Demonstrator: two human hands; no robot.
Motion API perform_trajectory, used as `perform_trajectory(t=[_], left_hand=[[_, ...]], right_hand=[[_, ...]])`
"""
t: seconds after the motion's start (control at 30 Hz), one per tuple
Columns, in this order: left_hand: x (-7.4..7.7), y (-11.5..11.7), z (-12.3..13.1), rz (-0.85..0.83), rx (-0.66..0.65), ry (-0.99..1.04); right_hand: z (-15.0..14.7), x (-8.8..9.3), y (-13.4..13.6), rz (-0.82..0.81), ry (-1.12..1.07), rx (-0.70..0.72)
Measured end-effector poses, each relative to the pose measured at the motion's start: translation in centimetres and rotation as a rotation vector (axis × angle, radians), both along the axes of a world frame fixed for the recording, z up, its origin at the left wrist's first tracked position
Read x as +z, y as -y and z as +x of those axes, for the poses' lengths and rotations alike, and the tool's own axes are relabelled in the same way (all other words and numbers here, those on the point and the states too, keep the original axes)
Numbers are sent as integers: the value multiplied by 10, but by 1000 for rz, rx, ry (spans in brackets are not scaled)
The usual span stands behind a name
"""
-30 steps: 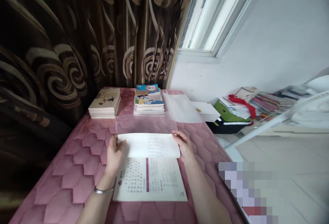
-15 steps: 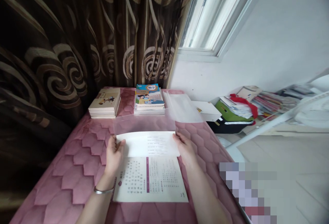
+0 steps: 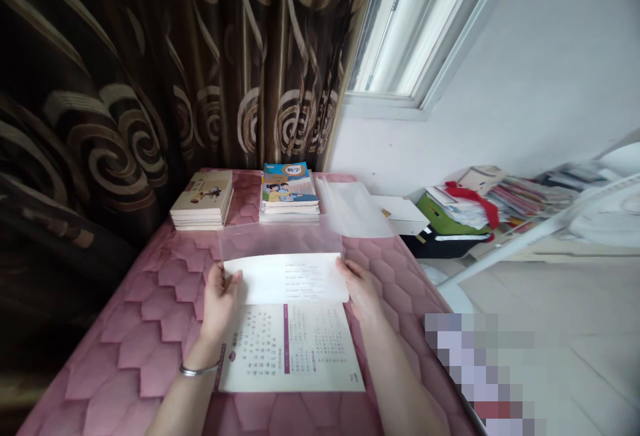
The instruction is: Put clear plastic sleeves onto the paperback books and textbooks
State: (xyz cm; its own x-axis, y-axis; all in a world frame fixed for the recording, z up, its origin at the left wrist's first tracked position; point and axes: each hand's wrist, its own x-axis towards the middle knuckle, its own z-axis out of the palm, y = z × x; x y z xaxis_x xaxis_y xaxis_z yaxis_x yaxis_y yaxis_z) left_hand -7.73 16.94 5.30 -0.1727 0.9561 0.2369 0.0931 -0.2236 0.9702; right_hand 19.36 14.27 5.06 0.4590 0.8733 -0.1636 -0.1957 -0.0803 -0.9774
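Observation:
An open booklet [image 3: 290, 346] with printed pages lies on the pink quilted surface [image 3: 140, 349]. Its upper sheet [image 3: 285, 279] is lifted and curled toward me. My left hand [image 3: 220, 306] pinches the left edge of that sheet, thumb on top; a metal bracelet sits on the wrist. My right hand [image 3: 359, 289] grips the sheet's right edge. A clear plastic sleeve [image 3: 280, 241] lies flat just beyond the sheet.
Two book stacks stand at the far edge: a beige stack [image 3: 203, 200] on the left and a colourful stack [image 3: 290, 193] beside it. More clear sleeves [image 3: 353, 209] lie to their right. A dark curtain hangs behind. Cluttered books and a green bag [image 3: 450, 219] sit right.
The lifted sheet and both hands have shifted slightly up and away from me; the grip is unchanged.

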Motion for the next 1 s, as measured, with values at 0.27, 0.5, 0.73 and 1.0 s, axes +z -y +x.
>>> perform_trajectory(t=[0.27,0.5,0.73,1.0], left_hand=[[1,0,1,-27,0,33],[-4,-4,0,-45,32,45],[4,-2,-2,-124,-54,110],[3,-5,-6,-126,-122,189]], right_hand=[[-2,3,1,-7,269,-64],[3,17,9,33,118,120],[5,19,12,-16,99,244],[-4,26,13,-35,142,145]])
